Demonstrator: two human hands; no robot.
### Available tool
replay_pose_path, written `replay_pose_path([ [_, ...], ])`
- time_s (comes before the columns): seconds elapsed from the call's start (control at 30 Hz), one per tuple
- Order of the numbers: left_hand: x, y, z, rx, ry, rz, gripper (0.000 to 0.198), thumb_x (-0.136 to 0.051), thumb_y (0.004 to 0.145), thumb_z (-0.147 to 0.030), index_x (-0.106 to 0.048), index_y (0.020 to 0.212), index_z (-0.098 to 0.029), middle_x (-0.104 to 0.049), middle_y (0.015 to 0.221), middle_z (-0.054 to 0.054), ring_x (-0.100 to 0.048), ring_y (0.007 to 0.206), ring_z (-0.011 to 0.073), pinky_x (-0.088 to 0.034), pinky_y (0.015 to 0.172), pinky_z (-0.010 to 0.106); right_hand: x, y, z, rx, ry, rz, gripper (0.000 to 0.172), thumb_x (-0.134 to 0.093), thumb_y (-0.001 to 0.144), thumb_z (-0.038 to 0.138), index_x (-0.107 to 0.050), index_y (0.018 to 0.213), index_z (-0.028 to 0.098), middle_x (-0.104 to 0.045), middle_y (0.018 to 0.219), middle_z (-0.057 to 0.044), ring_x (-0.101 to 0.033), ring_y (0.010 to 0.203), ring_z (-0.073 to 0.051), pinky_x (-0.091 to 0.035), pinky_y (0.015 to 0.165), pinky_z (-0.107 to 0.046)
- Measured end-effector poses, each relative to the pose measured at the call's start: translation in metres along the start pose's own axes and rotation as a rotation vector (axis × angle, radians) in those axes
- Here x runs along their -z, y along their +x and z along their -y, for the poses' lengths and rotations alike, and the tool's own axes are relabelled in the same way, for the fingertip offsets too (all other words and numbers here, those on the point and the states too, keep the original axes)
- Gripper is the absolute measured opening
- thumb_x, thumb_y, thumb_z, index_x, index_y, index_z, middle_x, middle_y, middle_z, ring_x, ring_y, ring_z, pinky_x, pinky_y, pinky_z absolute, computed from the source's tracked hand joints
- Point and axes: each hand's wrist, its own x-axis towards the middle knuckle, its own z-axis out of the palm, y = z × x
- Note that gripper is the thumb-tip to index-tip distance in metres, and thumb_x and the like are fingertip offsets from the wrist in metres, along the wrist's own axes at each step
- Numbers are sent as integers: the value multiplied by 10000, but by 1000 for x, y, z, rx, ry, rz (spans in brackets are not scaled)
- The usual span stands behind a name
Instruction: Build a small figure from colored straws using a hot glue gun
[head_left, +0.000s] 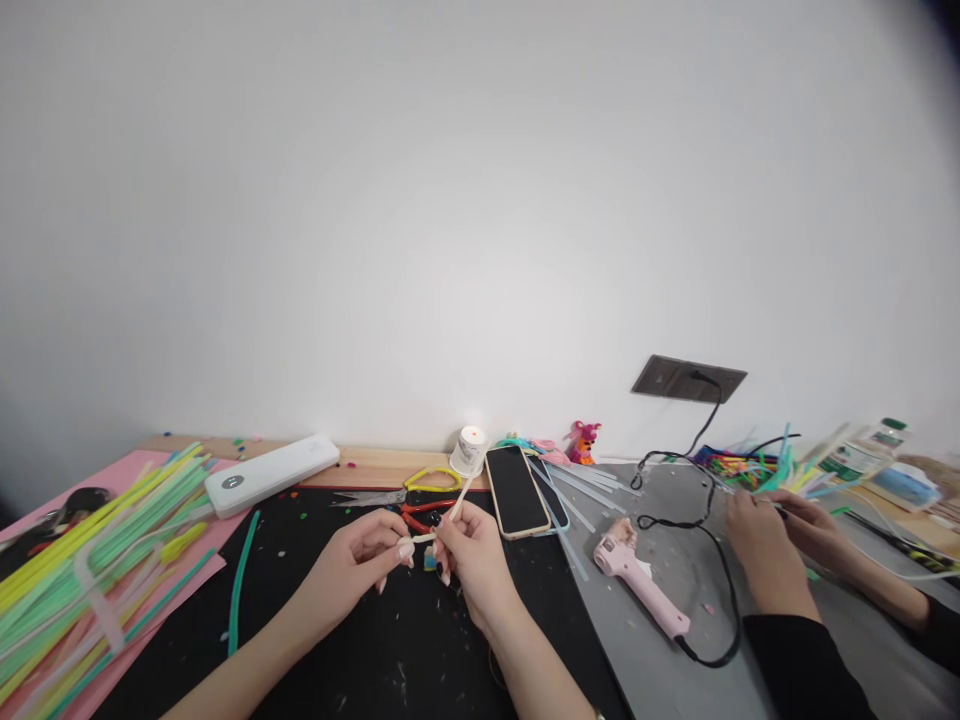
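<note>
My left hand [364,558] pinches one end of a cream-white pipe cleaner [463,494] between thumb and fingers. My right hand [478,560] grips the same pipe cleaner a little to the right, and its free end sticks up past the fingers. Both hands are over a black mat [382,640]. Just beyond them lie yellow-handled scissors [431,480] and a red-handled tool [420,515], partly hidden by my fingers. A teal pipe cleaner [241,580] rests left of my left forearm.
Bundled pipe cleaners [90,580] and a white oblong device [274,474] lie left. A paper cup [469,450] and phone [517,490] stand behind. Rightward are clear glue sticks [577,495], a pink glue gun [645,580] with its cord, and a co-worker's hands [765,545].
</note>
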Motion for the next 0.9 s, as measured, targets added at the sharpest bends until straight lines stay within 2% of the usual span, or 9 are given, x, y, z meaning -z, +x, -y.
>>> replay_pose_path([
  [0.3, -3, -3, 0, 53, 71, 133, 191, -665, 781, -351, -596, 818, -177, -672, 664, 2, -537, 574, 130, -412, 486, 214, -1, -1, 3, -21, 66, -7, 278, -709, 693, 375, -530, 645, 167, -569, 440, 57, -375, 290, -36, -274, 278, -145],
  [0.5, -7, -4, -3, 66, 92, 178, 133, -661, 775, -295, -603, 808, -179, -661, 649, -4, -548, 581, 135, -426, 498, 217, -3, 0, 1, -33, 47, -3, 272, -714, 679, 363, -537, 633, 162, -565, 415, 54, -373, 271, -36, -275, 265, -142],
  [0.9, -5, -2, -1, 18, 34, 53, 179, -677, 763, -321, -586, 833, -184, -672, 650, -7, -528, 550, 122, -423, 481, 210, 2, 3, -1, -9, 54, -9, 277, -713, 696, 364, -523, 648, 167, -586, 443, 53, -403, 287, -40, -305, 274, -138],
])
